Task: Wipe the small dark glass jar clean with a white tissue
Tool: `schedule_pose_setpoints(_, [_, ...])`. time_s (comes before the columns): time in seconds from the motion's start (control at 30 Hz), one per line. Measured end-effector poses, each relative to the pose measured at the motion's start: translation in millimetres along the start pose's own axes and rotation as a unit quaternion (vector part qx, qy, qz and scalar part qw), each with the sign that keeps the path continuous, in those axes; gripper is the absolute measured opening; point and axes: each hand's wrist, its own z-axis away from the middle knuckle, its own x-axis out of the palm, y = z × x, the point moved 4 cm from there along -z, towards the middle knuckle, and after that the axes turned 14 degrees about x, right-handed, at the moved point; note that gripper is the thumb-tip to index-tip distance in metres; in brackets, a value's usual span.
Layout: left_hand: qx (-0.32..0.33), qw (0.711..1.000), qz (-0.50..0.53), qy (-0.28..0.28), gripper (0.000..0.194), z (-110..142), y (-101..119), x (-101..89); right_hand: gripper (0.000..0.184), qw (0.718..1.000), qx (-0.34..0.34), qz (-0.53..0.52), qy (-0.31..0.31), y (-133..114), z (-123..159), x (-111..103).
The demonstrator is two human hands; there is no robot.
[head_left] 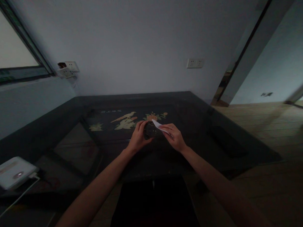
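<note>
My left hand (pixel 139 136) is curved around the side of a dark, see-through round container (pixel 150 130), which looks like a glass cup or jar. In my right hand (pixel 174 136) is a folded white paper or tissue (pixel 158 124), pinched between thumb and fingers. Its pointed end reaches to the container's upper right rim. Both hands are over the middle of a dark glossy table (pixel 153 160). Dim light hides the container's contents and exact kind.
A white box-shaped device (pixel 14 171) with a white cable (pixel 18 199) sits at the table's left. A dark flat object (pixel 228 142) lies at the right. Wall sockets (pixel 195 63) are behind the table, and a window (pixel 10 39) is at upper left.
</note>
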Motion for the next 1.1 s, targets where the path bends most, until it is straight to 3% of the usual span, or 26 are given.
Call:
schedule_pose_setpoints(0.13, [-0.003, 1.000, 0.010, -0.017, 0.075, 1.7, 0.7, 1.9, 0.034, 0.993, -0.054, 0.081, -0.063, -8.3, 2.6, 10.7])
schedule_pose_setpoints(0.4, [-0.019, 0.998, 0.005, -0.053, 0.077, 1.5, 0.7, 1.4, 0.041, 0.968, -0.098, 0.182, -0.145, -13.9, 3.6, 19.7])
schedule_pose_setpoints(0.53, [0.003, 0.999, -0.020, -0.049, 0.077, 1.6, -3.0, 1.3, 0.052, 0.958, -0.107, 0.226, -0.138, -11.5, 4.5, 25.2])
schedule_pose_setpoints(0.73, [0.036, 0.997, -0.051, -0.055, 0.077, 1.4, -4.9, 2.6, 0.049, 0.938, -0.113, 0.307, -0.116, -10.5, 6.7, 34.3])
schedule_pose_setpoints(0.9, [0.062, 0.994, -0.062, -0.065, 0.074, 1.0, -0.9, 0.4, 0.044, 0.949, -0.106, 0.272, -0.122, -14.5, 7.8, 36.2])
schedule_pose_setpoints(1.1, [0.057, 0.994, -0.036, -0.081, 0.078, 5.0, -0.5, 3.1, 0.044, 0.980, -0.039, 0.125, -0.148, -11.3, 10.2, 44.2])
